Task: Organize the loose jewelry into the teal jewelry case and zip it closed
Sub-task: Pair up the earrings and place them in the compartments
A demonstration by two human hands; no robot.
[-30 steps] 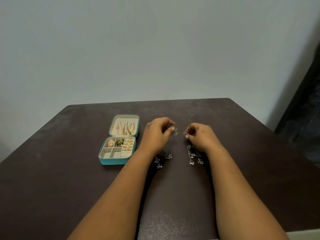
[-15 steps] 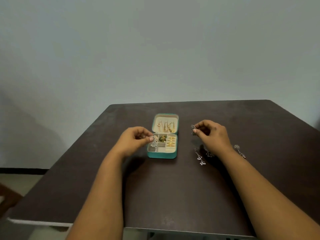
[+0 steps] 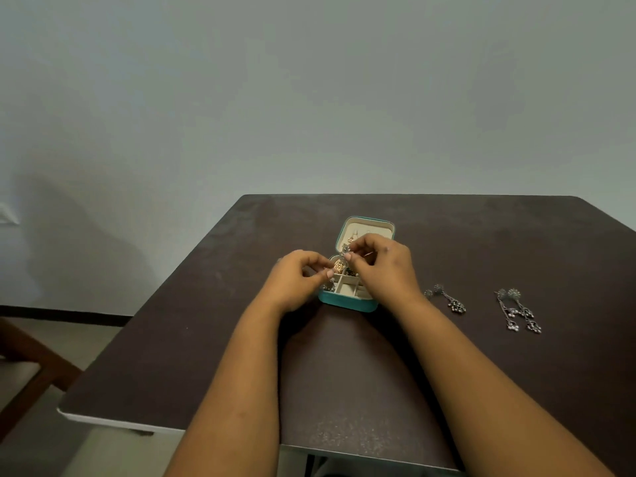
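Observation:
The teal jewelry case (image 3: 347,302) lies open on the dark table (image 3: 213,339), its cream lid tilted back. Gold pieces sit in its compartments. My left hand (image 3: 296,282) is at the case's left edge and pinches a silver earring (image 3: 328,287) that dangles by the front left corner. My right hand (image 3: 382,266) hovers over the case and pinches another silver earring (image 3: 345,250) above the back compartments. Loose silver drop earrings lie to the right: one (image 3: 447,299) close to my right forearm, a pair (image 3: 519,309) farther right.
The table's near edge (image 3: 120,423) and left edge drop off to the floor. A wooden chair (image 3: 24,366) stands at the lower left. A plain grey wall rises behind the table.
Both hands have moved in over the case, each carrying a silver earring. My head has turned, so the case and the loose earrings sit farther right in view.

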